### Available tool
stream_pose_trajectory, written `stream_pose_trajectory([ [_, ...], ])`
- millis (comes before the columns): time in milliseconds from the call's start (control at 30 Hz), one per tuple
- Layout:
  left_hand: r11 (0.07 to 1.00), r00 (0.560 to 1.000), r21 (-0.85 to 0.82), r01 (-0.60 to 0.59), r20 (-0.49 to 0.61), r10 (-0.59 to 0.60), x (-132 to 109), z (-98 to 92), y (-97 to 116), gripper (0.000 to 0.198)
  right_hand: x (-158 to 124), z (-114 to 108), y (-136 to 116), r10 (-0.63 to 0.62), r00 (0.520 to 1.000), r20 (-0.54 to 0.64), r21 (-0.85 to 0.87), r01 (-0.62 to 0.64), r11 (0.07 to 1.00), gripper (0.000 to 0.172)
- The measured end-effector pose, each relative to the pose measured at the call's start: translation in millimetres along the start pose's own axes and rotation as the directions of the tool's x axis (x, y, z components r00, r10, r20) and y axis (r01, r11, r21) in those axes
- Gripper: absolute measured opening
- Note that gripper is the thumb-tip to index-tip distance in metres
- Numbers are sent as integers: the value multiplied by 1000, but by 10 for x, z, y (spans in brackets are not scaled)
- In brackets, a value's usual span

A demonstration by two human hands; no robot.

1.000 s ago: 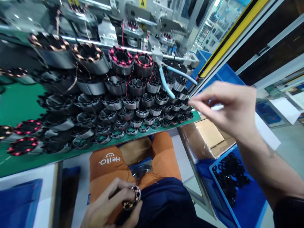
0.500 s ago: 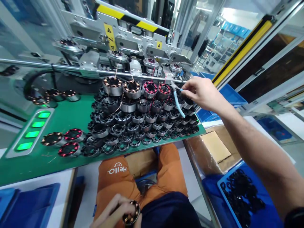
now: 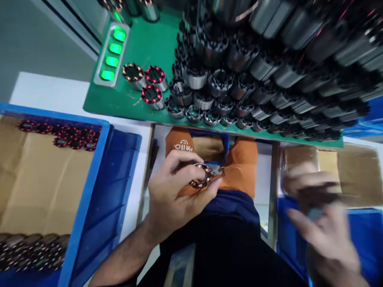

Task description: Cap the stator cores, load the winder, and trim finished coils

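Note:
My left hand (image 3: 179,191) is wrapped round a copper-wound motor stator (image 3: 201,176), holding it above my lap. A thin wire end sticks out from the stator's right side. To the right, my right hand (image 3: 326,215) is smeared by motion over the boxes beside the bench. A light-blue patch shows in its grip, matching the handle of the wire cutters (image 3: 314,214); their jaws cannot be made out. On the green bench mat stand a copper-wound stator (image 3: 133,73) and two red-wound stators (image 3: 155,75).
Stacked rows of dark stator cores (image 3: 221,81) fill the bench's right part. A panel of lit green buttons (image 3: 112,56) is at left. The blue crate (image 3: 85,199) at left holds wound stators along both ends. Cardboard boxes (image 3: 359,171) stand at right.
My view has tilted down and left. My right hand has come back from the machine's wound stators to the right of my lap. The left hand with its stator now appears higher in view.

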State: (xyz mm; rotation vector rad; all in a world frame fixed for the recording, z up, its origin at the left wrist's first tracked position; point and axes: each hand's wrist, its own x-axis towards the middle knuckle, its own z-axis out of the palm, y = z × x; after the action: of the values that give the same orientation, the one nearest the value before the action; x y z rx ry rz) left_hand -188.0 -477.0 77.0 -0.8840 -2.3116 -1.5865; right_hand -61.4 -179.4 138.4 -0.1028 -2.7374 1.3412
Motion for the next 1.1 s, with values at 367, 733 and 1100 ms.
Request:
stream_pose_trajectory([
  [367,998,997,6,-70,36,69,-91,144,42,29,-217,971,209,5,990,144,355,-56,933,78],
  [733,999,993,23,49,104,-52,-163,160,112,32,-205,1027,167,-10,994,104,345,-27,938,83],
  [1100,995,995,45,94,36,-96,-316,320,-212,29,-114,1305,442,147,980,138,339,-186,922,49],
])
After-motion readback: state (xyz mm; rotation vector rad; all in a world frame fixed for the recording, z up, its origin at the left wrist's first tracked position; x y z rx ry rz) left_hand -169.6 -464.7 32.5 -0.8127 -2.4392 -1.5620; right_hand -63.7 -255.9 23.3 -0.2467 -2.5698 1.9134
